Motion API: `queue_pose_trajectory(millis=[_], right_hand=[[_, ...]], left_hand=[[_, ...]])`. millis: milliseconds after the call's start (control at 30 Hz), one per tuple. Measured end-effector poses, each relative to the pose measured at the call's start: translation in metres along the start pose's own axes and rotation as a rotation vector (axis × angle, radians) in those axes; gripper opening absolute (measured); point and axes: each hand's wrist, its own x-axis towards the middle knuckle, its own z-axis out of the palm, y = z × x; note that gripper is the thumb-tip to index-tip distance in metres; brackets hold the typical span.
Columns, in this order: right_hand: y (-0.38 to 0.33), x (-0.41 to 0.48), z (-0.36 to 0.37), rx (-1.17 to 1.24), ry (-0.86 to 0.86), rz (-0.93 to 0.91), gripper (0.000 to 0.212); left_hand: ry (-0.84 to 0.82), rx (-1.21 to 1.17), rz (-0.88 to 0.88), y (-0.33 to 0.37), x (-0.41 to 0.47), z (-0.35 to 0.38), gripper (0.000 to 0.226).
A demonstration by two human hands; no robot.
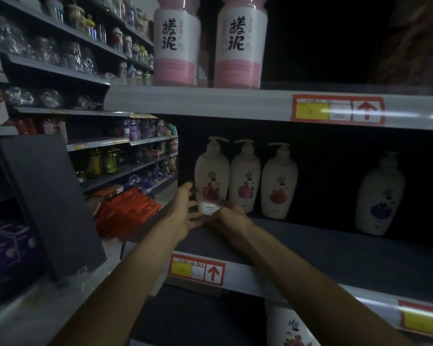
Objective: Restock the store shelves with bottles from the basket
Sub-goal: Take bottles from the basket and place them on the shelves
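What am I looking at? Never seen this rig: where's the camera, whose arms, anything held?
There is no robot here: these are a person's two bare hands. The single picture comes from a camera worn on the person's head, looking forward and down. Both arms reach to a store shelf. The left hand, fingers spread, is at the left side of the leftmost pump bottle. The right hand is at its base, too blurred to tell a grip. Two more bottles stand beside it, and a fourth bottle stands apart at the right. Two pink bottles stand on the shelf above. A red basket sits low at the left.
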Motion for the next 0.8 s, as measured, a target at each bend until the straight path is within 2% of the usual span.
queue_pose_trajectory(millis=[200,367,433,467,533,600,633,700,800], right_hand=[[0.001,0.013,0.0,0.075,-0.041,-0.01,0.049],[-0.001,0.017,-0.001,0.048,-0.057,-0.018,0.047],[-0.004,0.012,-0.001,-0.056,-0.028,-0.028,0.044],[-0.005,0.01,-0.002,-0.218,-0.005,-0.069,0.044],[-0.003,0.011,-0.008,-0.707,0.005,-0.189,0.05],[0.001,0.01,-0.013,-1.073,-0.051,-0.242,0.059],[0.004,0.009,-0.014,-1.168,-0.078,-0.253,0.061],[0.008,0.009,-0.016,-1.278,-0.126,-0.274,0.064],[0.012,0.012,-0.014,-1.335,-0.156,-0.256,0.07]], left_hand=[[-0.006,0.016,-0.009,0.001,0.009,0.005,0.037],[-0.003,-0.026,-0.004,0.001,0.01,0.004,0.029],[-0.023,-0.011,0.002,-0.001,0.012,0.002,0.027],[-0.037,0.036,0.015,-0.002,0.014,-0.001,0.027],[-0.056,0.29,0.112,-0.003,0.014,-0.009,0.026],[-0.097,0.757,0.323,-0.002,0.011,-0.021,0.024],[-0.122,0.99,0.413,-0.003,0.011,-0.026,0.03],[-0.173,1.307,0.466,-0.003,0.012,-0.034,0.047],[-0.222,1.531,0.451,-0.005,0.017,-0.038,0.056]])
